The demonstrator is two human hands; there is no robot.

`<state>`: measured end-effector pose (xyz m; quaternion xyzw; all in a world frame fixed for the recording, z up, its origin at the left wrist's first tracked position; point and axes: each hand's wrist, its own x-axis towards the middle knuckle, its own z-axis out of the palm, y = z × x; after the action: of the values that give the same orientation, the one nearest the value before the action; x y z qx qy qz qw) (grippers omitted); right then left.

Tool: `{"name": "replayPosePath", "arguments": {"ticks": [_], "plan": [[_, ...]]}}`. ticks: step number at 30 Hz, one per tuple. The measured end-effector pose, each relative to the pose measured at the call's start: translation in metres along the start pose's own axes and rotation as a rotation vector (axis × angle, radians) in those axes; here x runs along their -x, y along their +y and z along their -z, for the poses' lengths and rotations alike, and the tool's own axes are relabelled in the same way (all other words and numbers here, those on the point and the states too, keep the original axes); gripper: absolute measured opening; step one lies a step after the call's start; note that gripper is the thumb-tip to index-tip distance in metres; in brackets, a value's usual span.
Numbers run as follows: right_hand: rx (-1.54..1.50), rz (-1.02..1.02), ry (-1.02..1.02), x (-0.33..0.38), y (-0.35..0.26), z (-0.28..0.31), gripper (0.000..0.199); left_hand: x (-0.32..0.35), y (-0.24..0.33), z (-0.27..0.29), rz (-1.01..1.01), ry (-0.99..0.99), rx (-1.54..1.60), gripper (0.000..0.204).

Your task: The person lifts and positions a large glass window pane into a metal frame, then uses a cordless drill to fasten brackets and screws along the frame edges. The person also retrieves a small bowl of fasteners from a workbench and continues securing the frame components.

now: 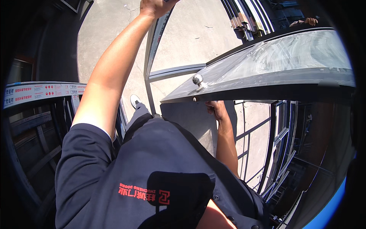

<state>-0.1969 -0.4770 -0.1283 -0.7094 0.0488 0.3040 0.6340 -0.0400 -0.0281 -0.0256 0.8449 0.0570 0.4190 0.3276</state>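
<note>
My left arm stretches up to the top edge of the head view. There my left hand (153, 8) is closed at the upper end of a grey metal door frame (155, 38), its fingertips partly cut off. A grey door panel (263, 65) with a round shiny knob (198, 79) reaches from the middle to the right. Its glass or film is smeared with whitish streaks. Just below the panel's near edge is my right hand (217, 109), fingers curled. The panel partly hides them, so what they hold cannot be made out.
Another person's hand (311, 21) shows beyond the panel's far edge. Metal profiles (248, 19) lie bundled at the top. At left stands a rack with film-covered profiles (45, 91); frames (280, 133) lean at right. A low crossbar (177, 71) spans the frame above the concrete floor (110, 30).
</note>
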Motion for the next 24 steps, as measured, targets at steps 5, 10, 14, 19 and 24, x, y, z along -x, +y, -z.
{"name": "replayPosePath", "arguments": {"ticks": [5, 10, 14, 19, 24], "plan": [[-0.082, -0.047, 0.158, 0.063, 0.058, 0.072, 0.028, 0.012, -0.001, 0.007, -0.005, -0.046, -0.05, 0.075], [-0.133, 0.006, 0.262, 0.116, 0.116, 0.144, 0.035, 0.014, -0.003, 0.004, -0.037, -0.097, -0.098, 0.072], [-0.217, 0.024, 0.417, 0.143, 0.164, 0.189, 0.04, 0.017, -0.006, 0.006, -0.06, -0.125, -0.12, 0.07], [-0.298, 0.054, 0.663, 0.161, 0.205, 0.225, 0.043, 0.018, -0.036, 0.006, -0.074, -0.148, -0.137, 0.067], [-0.26, 0.158, 0.896, 0.148, 0.227, 0.241, 0.045, 0.024, -0.125, -0.012, -0.001, -0.247, -0.098, 0.064]]}}
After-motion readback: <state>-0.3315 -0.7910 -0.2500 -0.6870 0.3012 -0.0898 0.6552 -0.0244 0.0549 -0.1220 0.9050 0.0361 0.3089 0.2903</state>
